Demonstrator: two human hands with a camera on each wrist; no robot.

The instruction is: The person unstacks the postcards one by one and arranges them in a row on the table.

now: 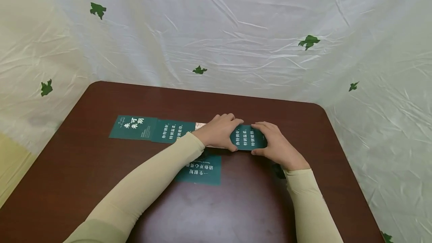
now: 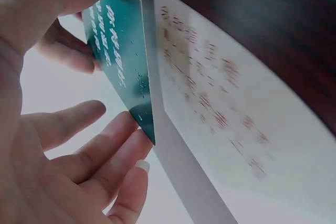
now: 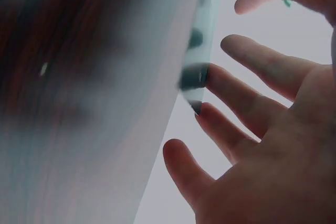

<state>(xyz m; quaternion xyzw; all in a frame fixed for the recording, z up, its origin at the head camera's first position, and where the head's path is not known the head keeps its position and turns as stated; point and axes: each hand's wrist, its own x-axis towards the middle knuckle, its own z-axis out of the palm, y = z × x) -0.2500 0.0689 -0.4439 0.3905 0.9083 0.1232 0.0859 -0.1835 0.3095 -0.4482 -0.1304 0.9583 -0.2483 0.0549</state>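
Note:
A green card [image 1: 248, 138] with white Chinese lettering is between my two hands at the right end of a row. My left hand [image 1: 219, 130] holds its left end, thumb at the near edge and fingers at the far edge. My right hand [image 1: 275, 143] grips the right end in the same way. In the left wrist view, the green card [image 2: 125, 51] stands close over a white card [image 2: 210, 98] with red writing. Fingertips touch the edge of the green card [image 3: 198, 72] in the right wrist view. My left hand hides most of the white card in the head view.
Two green cards, one printed with large characters [image 1: 129, 127] and one with three lines [image 1: 168, 130], continue the row leftward. Another green card [image 1: 204, 173] lies nearer, upside down, partly under my left sleeve. The brown table [image 1: 270, 106] meets a white curtain [image 1: 236, 48] with green leaf shapes.

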